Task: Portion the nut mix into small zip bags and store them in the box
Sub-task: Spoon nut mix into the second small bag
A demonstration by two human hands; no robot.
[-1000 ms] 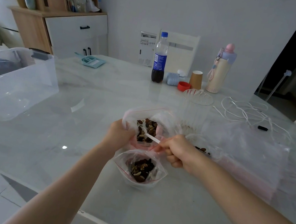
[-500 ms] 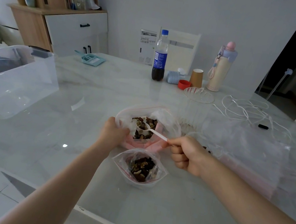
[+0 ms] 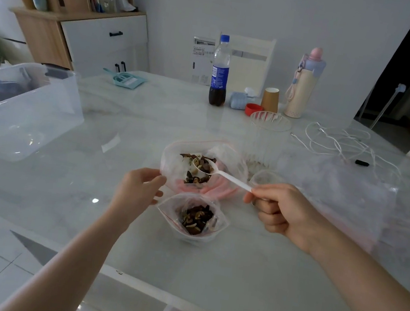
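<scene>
Right hand (image 3: 284, 212) gripping white spoon (image 3: 222, 173) handle, bowl carrying nuts over big bag (image 3: 201, 166). Left hand (image 3: 137, 188) pinching that bag's near-left rim. One small zip bag (image 3: 193, 217) sitting open, part-filled, between hands on table (image 3: 208, 267). One clear box (image 3: 19, 106) standing far left of left hand. Beyond: one cola bottle (image 3: 220, 71), one paper cup (image 3: 270, 100).

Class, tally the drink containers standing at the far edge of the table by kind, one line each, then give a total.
Cola bottle: 1
Paper cup: 1
Flask with pink cap: 1
Total: 3
</scene>
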